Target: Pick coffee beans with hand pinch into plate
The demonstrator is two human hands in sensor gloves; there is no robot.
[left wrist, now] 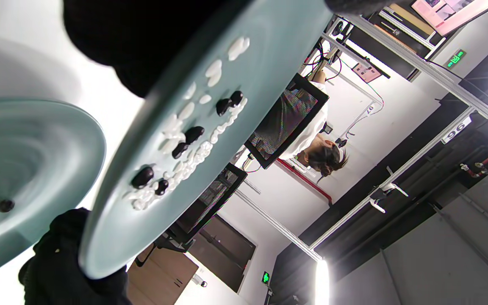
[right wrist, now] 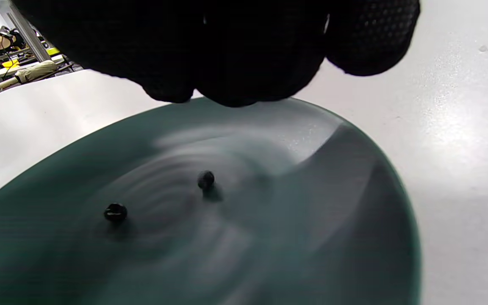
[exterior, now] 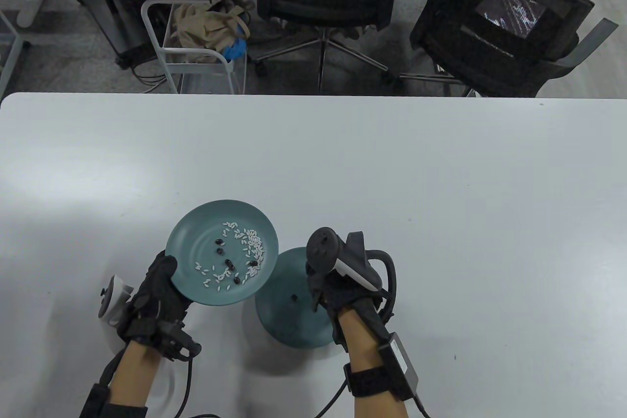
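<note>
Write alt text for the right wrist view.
Two dark coffee beans lie apart on a teal plate that rests on a white table. The right hand in its black glove hangs in from the top edge, its fingertips bunched just above the plate's far rim.

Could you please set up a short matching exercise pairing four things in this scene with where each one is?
Things:
1. left hand
2. right hand
3. rice grains
4. lower plate

Places:
A. on the table, with two coffee beans
B. gripping the raised plate
C. among beans on the raised plate
D. above the lower plate

Pairs: 1-B, 2-D, 3-C, 4-A
</note>
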